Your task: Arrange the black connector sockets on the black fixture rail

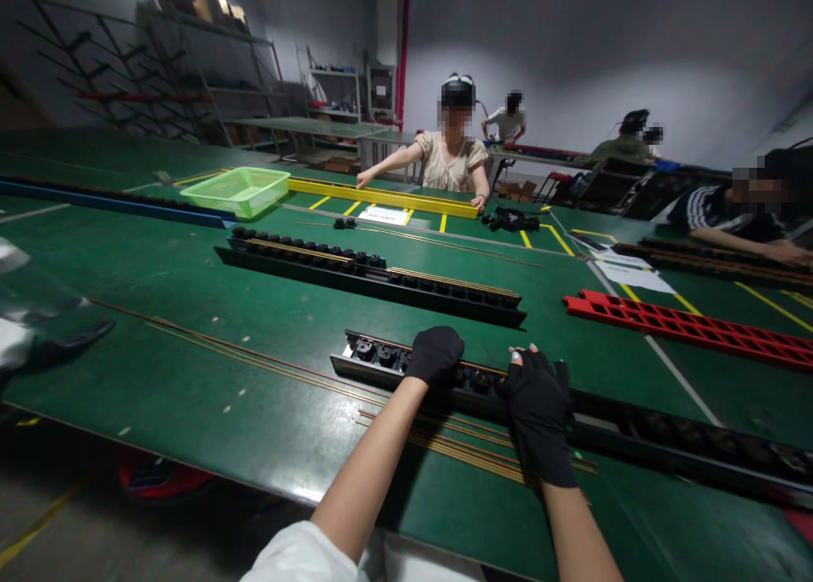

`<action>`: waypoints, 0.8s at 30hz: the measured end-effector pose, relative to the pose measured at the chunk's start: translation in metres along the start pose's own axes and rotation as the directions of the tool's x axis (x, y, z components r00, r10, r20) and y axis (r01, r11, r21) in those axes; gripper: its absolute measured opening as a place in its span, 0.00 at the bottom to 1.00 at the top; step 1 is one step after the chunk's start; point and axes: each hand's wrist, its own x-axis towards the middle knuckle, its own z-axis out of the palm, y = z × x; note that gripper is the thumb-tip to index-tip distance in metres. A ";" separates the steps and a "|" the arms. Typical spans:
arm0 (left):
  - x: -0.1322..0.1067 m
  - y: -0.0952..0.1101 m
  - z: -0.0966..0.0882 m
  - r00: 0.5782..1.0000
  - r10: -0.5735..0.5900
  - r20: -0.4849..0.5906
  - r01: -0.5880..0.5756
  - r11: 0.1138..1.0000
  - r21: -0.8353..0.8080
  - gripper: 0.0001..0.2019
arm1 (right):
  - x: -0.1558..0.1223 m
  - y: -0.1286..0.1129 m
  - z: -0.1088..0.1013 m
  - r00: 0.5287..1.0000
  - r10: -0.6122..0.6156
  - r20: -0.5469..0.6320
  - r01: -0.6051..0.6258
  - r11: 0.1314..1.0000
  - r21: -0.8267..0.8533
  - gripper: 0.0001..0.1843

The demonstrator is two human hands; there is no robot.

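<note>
My left hand (436, 355), in a black glove, is curled over a long black channel rail (635, 438) near its left end. Its fingers are hidden from me, and what they hold does not show. Further right, my right hand (539, 408), in a black glove with bare fingertips, is bent round the same rail and grips it. Black wheel-like blocks (384, 356) sit in a row inside the channel. Thin brass-coloured rods (470, 455) lie on the table just in front of it, partly beneath my right wrist.
Another black rail (374, 287) with blocks and rods lies beyond. A red slotted rail (692, 332) is to the right, a green basket (238, 194) at the far left. A co-worker (452, 158) opposite touches a yellow rail (381, 196). Clear plastic (44, 302) stands at left.
</note>
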 end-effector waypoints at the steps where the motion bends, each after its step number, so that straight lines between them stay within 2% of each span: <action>1: 0.000 0.000 -0.001 1.000 0.001 0.002 -0.001 1.000 0.003 0.12 | -0.001 0.000 0.000 1.000 -0.010 0.016 0.010 1.000 -0.008 0.22; 10: -0.003 0.001 -0.005 1.000 0.014 -0.001 -0.014 1.000 0.018 0.11 | -0.003 0.001 0.005 1.000 -0.006 0.010 0.006 1.000 0.008 0.25; 15: -0.003 0.001 -0.005 1.000 0.025 0.003 -0.025 0.999 0.022 0.11 | -0.003 0.000 0.004 1.000 -0.005 0.011 0.005 1.000 0.011 0.23; 18: -0.002 0.001 -0.004 1.000 0.018 -0.001 -0.018 1.000 0.023 0.12 | -0.002 -0.002 0.002 1.000 0.010 -0.027 -0.009 1.000 0.025 0.22; 21: -0.002 0.000 -0.003 1.000 0.011 -0.005 -0.011 1.000 0.020 0.11 | -0.001 -0.008 -0.002 0.998 -0.035 -0.043 0.037 0.998 0.042 0.21; 24: -0.002 0.001 -0.002 1.000 0.002 -0.012 -0.002 1.000 0.023 0.11 | -0.001 -0.014 -0.006 0.993 -0.111 0.027 0.110 0.993 0.038 0.21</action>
